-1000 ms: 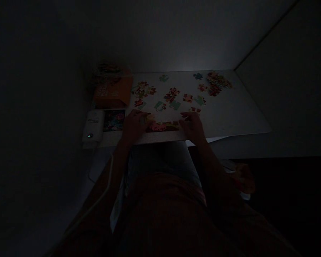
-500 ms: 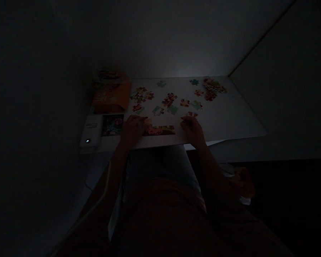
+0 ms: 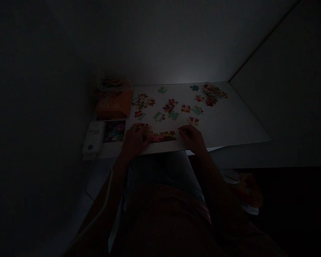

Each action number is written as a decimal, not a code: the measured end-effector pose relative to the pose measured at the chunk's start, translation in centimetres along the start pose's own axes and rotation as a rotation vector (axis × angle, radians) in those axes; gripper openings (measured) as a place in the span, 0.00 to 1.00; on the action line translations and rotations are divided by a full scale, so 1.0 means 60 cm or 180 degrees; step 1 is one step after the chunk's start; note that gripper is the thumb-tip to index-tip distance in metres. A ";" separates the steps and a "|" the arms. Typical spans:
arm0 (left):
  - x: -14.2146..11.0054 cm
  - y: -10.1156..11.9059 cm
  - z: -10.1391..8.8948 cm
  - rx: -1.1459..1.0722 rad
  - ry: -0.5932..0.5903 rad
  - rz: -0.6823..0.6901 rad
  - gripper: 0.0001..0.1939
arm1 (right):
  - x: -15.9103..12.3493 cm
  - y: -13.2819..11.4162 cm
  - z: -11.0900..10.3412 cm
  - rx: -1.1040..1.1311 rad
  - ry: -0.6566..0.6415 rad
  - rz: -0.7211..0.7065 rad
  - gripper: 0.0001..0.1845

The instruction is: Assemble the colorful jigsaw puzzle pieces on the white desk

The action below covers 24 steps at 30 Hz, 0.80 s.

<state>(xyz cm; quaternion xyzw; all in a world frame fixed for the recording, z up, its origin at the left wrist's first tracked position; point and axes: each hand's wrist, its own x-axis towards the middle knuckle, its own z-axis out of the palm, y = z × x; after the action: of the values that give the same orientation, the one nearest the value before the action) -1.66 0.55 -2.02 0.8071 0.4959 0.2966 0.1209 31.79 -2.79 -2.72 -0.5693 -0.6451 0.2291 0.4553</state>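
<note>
The scene is very dark. A short strip of joined jigsaw pieces (image 3: 164, 136), pink, green and dark red, lies near the table's front edge. My left hand (image 3: 136, 140) rests at its left end, thumb and fingers closed around the pieces there and covering part of them. Just off the strip's right end, my right hand (image 3: 192, 137) has its thumb and forefinger pinched together; whether a piece is between them is too dark to tell. Behind the right hand lies a loose red-and-cream jigsaw piece (image 3: 193, 121).
Loose jigsaw pieces (image 3: 170, 105) are spread over the white table (image 3: 230, 123), with a heap (image 3: 214, 94) at the back right. On the left are an orange box (image 3: 115, 105), a dark floral picture card (image 3: 114, 131) and a white device (image 3: 93, 137) with a cable. Walls border the table.
The view has tilted, so the table sits lower. My right hand has shifted slightly left towards the strip, uncovering the loose piece behind it. The white device's light has gone dark.
</note>
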 end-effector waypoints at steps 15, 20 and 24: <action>-0.008 0.013 -0.006 0.0008 -0.0049 0.0042 0.22 | 0.004 0.003 0.010 -0.0518 0.0025 -0.0470 0.13; -0.003 0.026 -0.014 0.0272 -0.0374 0.0020 0.27 | 0.002 0.010 0.025 -0.1029 0.0404 -0.0062 0.20; 0.003 0.042 -0.025 0.0276 -0.0555 0.0001 0.29 | 0.062 -0.003 0.056 -0.1161 0.0126 -0.0049 0.23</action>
<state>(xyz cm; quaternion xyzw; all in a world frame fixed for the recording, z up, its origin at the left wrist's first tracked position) -0.67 -0.65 0.50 0.8345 0.4957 0.2036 0.1285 29.08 1.41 -2.99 -0.6418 -0.6712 0.0937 0.3589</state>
